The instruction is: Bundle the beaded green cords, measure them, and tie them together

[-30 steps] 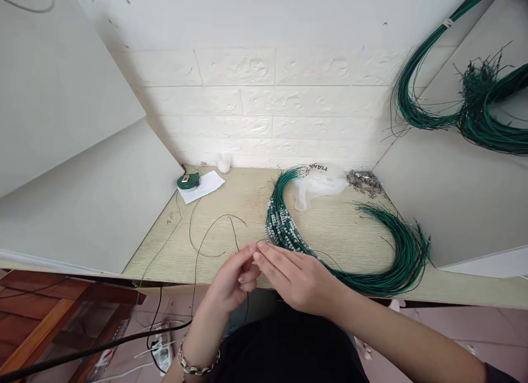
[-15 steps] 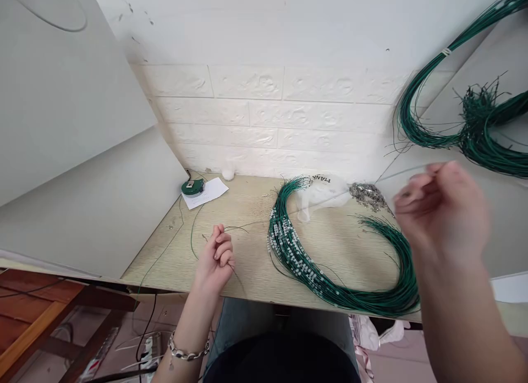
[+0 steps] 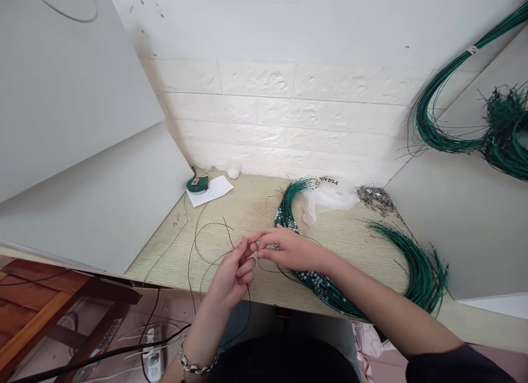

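My left hand point(image 3: 236, 273) is over the front of the table, thumb and fingers pinched on a thin green wire point(image 3: 190, 262). The wire loops out to the left, and dark strands trail below the hand. My right hand point(image 3: 284, 245) meets the left fingertips, its fingers closed in a pinch around the wire there; the exact grip is partly hidden. Beneath my right hand and forearm curves a thick bundle of green wires point(image 3: 421, 270) with many small white pieces along its left part. My right arm covers its middle.
A green tape measure point(image 3: 198, 184) rests on white paper point(image 3: 214, 190) at the back left. Behind the bundle lie a clear plastic bag point(image 3: 330, 198) and a heap of small metal pieces point(image 3: 376, 200). More green wires point(image 3: 443, 135) hang at right. A power strip point(image 3: 154, 355) sits below.
My right hand has swung from the far right, where it held a stretched strand, left to my left fingertips. My left hand has shifted slightly right. Loose wire loops now show left of it.
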Motion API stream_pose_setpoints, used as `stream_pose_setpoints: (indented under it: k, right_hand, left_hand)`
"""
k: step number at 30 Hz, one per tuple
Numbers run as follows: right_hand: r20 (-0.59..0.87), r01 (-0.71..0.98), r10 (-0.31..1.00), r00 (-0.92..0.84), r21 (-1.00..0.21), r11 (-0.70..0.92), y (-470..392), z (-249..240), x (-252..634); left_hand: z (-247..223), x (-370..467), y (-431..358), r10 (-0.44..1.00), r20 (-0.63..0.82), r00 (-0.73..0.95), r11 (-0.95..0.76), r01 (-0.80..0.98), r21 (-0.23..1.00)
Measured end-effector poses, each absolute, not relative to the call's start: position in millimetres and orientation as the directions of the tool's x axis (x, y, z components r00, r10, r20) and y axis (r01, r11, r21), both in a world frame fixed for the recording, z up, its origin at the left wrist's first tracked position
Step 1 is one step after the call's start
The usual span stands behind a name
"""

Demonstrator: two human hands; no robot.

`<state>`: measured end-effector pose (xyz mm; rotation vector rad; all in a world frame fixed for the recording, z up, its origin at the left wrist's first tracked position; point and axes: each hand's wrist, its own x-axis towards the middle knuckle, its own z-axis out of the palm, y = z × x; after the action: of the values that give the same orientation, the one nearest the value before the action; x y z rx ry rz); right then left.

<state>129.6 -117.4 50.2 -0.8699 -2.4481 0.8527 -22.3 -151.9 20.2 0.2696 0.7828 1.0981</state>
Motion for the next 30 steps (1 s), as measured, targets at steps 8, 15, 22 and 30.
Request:
stream_pose_setpoints:
  k: [8, 15, 22, 30]
  right_hand:
    - [0.314, 0.686, 0.849, -0.425, -0.500, 0.529, -43, 71, 134]
    - [0.036, 0.903, 0.907, -0.420, -0.080, 0.421, 11, 54, 122]
    - [-0.264, 0.834, 0.791, -0.551, -0.176, 0.523, -27, 60, 102]
    - [0.023, 0.353, 0.758, -0.652, -0.876, 0.329, -111, 78, 119]
  left_hand:
    - [19, -47, -154, 0.886, -0.384, 0.259, 0.436, -0.747, 0.502]
    - [17, -42, -155, 0.897, -0.349, 0.273, 0.442, -0.615, 0.653]
    - [26, -36, -156, 0.875, -0.354, 0.332, 0.455, -0.308, 0.836]
    - [40, -12, -161, 0.848, -0.366, 0.382, 0.415, -0.050, 0.909]
